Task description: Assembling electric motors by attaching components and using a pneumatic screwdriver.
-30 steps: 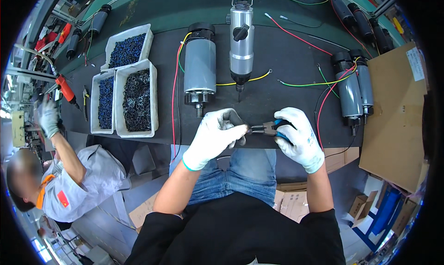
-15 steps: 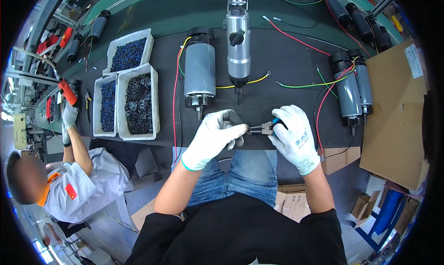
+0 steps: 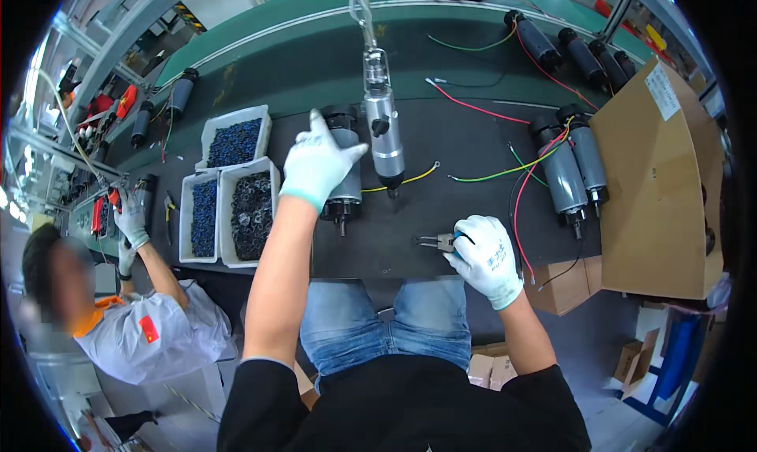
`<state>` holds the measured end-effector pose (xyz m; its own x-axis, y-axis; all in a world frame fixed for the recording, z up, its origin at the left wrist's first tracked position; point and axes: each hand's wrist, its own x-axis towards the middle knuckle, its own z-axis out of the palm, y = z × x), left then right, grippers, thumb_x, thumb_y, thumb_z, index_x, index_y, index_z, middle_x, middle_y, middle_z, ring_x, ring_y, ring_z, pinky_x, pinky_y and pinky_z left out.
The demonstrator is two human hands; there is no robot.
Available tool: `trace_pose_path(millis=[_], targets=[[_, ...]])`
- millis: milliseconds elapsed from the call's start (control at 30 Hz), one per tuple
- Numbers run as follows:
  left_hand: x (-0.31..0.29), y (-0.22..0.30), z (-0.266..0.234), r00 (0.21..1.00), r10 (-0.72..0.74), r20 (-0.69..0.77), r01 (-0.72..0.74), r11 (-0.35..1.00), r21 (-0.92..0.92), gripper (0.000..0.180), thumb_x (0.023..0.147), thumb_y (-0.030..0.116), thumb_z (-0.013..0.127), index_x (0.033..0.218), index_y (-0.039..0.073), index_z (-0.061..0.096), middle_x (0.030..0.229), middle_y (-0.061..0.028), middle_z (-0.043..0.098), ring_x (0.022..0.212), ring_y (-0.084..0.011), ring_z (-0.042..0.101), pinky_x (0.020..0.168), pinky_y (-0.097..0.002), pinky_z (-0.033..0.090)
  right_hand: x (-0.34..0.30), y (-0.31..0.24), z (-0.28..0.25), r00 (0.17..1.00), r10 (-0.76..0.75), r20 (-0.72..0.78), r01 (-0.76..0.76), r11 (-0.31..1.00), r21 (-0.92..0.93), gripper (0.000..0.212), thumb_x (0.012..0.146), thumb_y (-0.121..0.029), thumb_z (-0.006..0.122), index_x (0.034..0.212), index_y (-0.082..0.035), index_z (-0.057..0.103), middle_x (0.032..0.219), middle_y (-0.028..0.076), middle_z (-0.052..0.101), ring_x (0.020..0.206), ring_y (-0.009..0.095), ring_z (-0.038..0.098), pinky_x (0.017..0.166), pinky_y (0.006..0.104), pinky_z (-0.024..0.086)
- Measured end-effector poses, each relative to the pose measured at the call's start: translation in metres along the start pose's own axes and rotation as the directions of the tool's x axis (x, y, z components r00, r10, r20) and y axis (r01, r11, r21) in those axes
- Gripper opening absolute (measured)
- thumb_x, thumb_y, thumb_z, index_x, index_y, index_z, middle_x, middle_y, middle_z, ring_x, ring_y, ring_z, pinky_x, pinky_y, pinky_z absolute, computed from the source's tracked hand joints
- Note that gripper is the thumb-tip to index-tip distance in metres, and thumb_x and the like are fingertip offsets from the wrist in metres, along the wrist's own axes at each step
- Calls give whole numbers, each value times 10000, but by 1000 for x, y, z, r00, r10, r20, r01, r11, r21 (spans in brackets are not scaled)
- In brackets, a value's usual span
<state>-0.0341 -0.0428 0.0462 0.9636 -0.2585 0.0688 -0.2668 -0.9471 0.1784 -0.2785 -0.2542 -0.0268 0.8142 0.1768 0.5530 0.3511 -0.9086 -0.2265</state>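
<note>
My left hand [image 3: 318, 168], in a white glove, reaches over a grey cylindrical motor [image 3: 348, 188] that lies on the dark mat. Its fingers are spread, with index finger and thumb apart, and the palm hides part of the motor's left side. In my right hand [image 3: 487, 256], also gloved, is a pair of pliers [image 3: 445, 242] with blue handles, held low near the mat's front edge. The jaws point left; whether a small ring sits at their tips is too small to tell. A silver power screwdriver [image 3: 385, 140] hangs upright just right of the motor.
Left of the motor stand white bins: one of black rings [image 3: 271, 168] and two with small blue-black parts [image 3: 268, 114] [image 3: 183, 255]. More motors [image 3: 564, 176] with loose coloured wires and a cardboard box [image 3: 646, 192] are on the right. A co-worker [image 3: 158, 334] sits at the left.
My left hand has left the plier tips and moved up and left to the motor, opening. The right hand keeps the pliers, slightly lower. The view has tilted toward the bench's far side.
</note>
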Motion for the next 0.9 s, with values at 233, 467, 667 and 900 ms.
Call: trace_pose_path(millis=[233,467,667,900], targets=[[62,2,-8,942,-76,328,113,989,-96,1018,795,569,807,1493,-74,439,1331,-233,670,1214,-323,668,1025,-384,531,-6,-4,-8,999,32,-42,-34,999,-30,332,657,-146,859,868,-51,620,1077,124,659,995,328,645,851,451,502],[20,-66,2,987,150,64,-16,482,-876,768,781,332,861,1384,-31,553,1199,-151,703,1081,-257,694,938,-360,561,-10,5,-15,960,228,-161,-203,967,155,277,739,-101,824,944,-17,659,1065,147,668,990,341,657,871,453,525],[-98,-41,-35,887,-9,-462,-400,487,-777,805,657,201,936,1331,-12,552,1182,-157,692,1044,-267,704,911,-373,571,80,-27,-108,995,-100,-5,100,994,39,371,648,-127,855,937,-15,650,1087,148,672,1007,364,654,878,475,530],[-131,-58,-27,810,47,-584,-486,613,-624,965,520,251,959,1348,-15,540,1178,-179,673,1061,-297,695,953,-404,561,186,-70,-120,896,-344,282,393,908,-142,419,583,-217,888,845,-67,598,1092,126,656,992,340,639,820,454,504]])
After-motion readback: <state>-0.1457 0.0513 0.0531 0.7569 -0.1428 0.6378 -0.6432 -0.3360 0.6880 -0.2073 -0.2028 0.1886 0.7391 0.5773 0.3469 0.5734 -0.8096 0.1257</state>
